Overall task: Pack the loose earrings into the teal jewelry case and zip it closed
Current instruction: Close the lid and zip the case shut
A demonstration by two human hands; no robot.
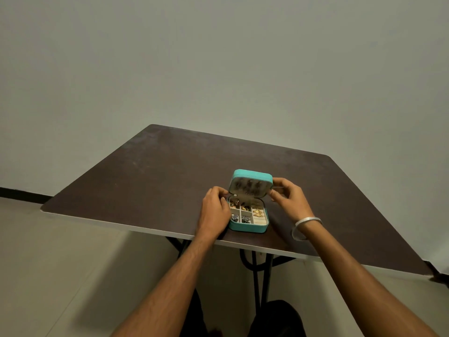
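Note:
The teal jewelry case (245, 227) sits near the front edge of the dark table, with its lid (252, 177) standing upright and tilted toward me. Its cream tray is split into small compartments that hold gold earrings (258, 211) and dark silver ones (235, 217). Several dark pieces show on the inside of the lid. My left hand (215, 207) rests against the case's left side, fingertips at the lid's left edge. My right hand (289, 194) pinches the lid's right edge. No loose earrings lie on the table that I can see.
The dark brown table (145, 181) has a pale front edge and black metal legs (255, 276) below. A silver bangle (305, 226) hangs on my right wrist. A plain wall stands behind and a light floor lies to the left.

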